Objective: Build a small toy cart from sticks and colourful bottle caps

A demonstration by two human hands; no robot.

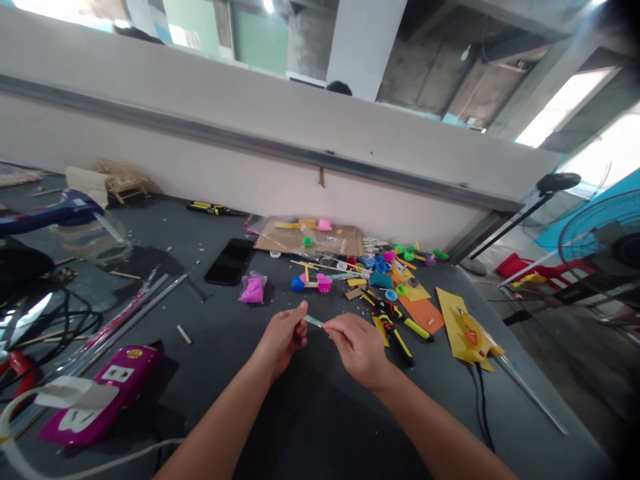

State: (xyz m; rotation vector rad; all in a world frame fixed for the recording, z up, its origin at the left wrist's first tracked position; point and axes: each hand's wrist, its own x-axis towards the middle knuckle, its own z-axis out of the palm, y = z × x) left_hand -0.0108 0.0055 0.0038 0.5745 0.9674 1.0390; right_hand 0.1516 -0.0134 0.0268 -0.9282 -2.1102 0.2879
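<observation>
Between both hands runs a thin, clear strip with a greenish tint; its exact kind is too small to tell. My left hand pinches its left end between thumb and fingers. The other end is in the closed fingers of my right hand. Just beyond them lies a small assembly of blue and pink lumps with yellow sticks. A bag of pink clay rests up and left of my left hand. Yellow-and-black pliers lie right of my right hand.
A black phone lies near a cardboard sheet. Coloured clay pots, sticks and orange paper clutter the right. A yellow glue gun rests on yellow card. At left are a magenta power strip, cables and a clear jar.
</observation>
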